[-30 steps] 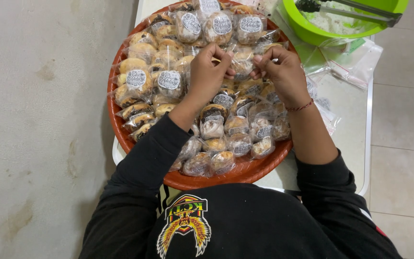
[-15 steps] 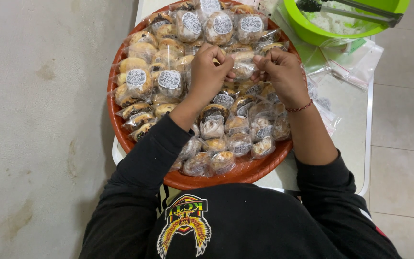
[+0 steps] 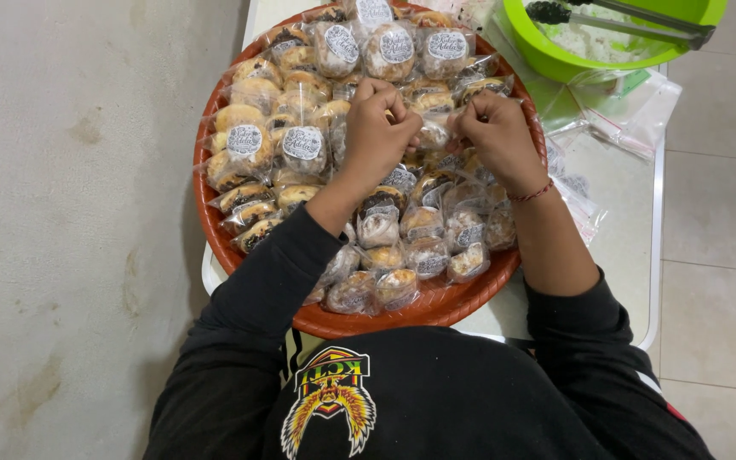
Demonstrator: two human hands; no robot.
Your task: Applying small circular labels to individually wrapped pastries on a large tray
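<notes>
**Both hands pinching one wrapped pastry over the tray**

From my feed, little has changed in the last second: both hands stay mid-tray, drawn a touch closer together, so the work on this one piece is still under way. My left hand (image 3: 378, 128) is curled nearly into a fist, fingers pinched on the clear wrapper of a small bagged pastry (image 3: 433, 134). My right hand (image 3: 497, 136) pinches the same bag from the other side; fingers tight, no gap seen. The pastry sits between the hands, just above the pile.

The round orange tray (image 3: 423, 312) is packed with bagged pastries, no bare patch. It overhangs the white counter (image 3: 619, 247) on the near and left sides. To the right lie loose clear bags (image 3: 632, 115); beyond them a green bowl (image 3: 555, 60) with tongs (image 3: 632, 19). Free room is mainly right.
</notes>
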